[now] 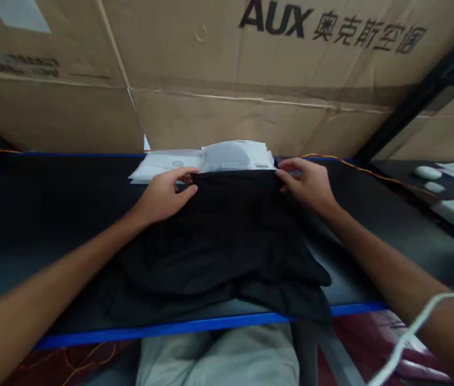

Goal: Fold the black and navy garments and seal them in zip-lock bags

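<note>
Here, a dark table [69, 193] is supporting a black cloth [227, 230], presumably light, limp and easily creased, best gripped at its far corners, where the left hand [166, 195] and right hand [309, 182], well apart, are pinching it.

A black cloth [227, 230], possibly a garment, is spread over the worktop [42, 209]; its far edge is held straight at twelve o'clock, loose layers rumpled towards six.
</note>
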A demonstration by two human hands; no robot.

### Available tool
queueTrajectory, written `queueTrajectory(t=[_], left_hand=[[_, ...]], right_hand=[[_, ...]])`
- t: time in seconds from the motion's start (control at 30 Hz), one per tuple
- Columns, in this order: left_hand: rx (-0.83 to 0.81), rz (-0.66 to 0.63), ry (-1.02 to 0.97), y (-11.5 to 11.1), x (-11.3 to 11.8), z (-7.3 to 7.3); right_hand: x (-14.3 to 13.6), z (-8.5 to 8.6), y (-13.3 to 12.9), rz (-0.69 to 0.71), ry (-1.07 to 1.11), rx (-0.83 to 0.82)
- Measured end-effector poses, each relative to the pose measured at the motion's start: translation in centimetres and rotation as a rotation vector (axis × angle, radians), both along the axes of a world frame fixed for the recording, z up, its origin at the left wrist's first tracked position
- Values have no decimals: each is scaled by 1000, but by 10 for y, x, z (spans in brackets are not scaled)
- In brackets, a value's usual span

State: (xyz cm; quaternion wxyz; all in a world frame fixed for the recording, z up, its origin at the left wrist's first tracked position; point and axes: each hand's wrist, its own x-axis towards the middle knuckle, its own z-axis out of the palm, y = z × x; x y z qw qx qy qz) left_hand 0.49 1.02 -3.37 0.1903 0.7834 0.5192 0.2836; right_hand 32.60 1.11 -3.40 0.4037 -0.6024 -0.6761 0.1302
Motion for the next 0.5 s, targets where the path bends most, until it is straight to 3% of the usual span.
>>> queueTrajectory(t=[0.1, 0.2, 0.3, 0.37, 0.43, 0.5], left_hand=[[-26, -14, -10, 0, 0, -2], [59, -14, 87, -5, -3, 8], [112, -88, 233, -17, -14, 32], [-108, -265, 356, -27, -25, 49], [-349, -383, 484, -36, -36, 62], [-408, -385, 562, -41, -48, 69]], right_hand=[[-2, 8, -6, 21, -25, 119], [-9, 29, -28, 177, -108, 190], [-17, 50, -55, 619, -219, -102], [-22, 57, -68, 852, -294, -388], [-24, 59, -74, 946, -370, -546], [-24, 58, -75, 961, -423, -581]])
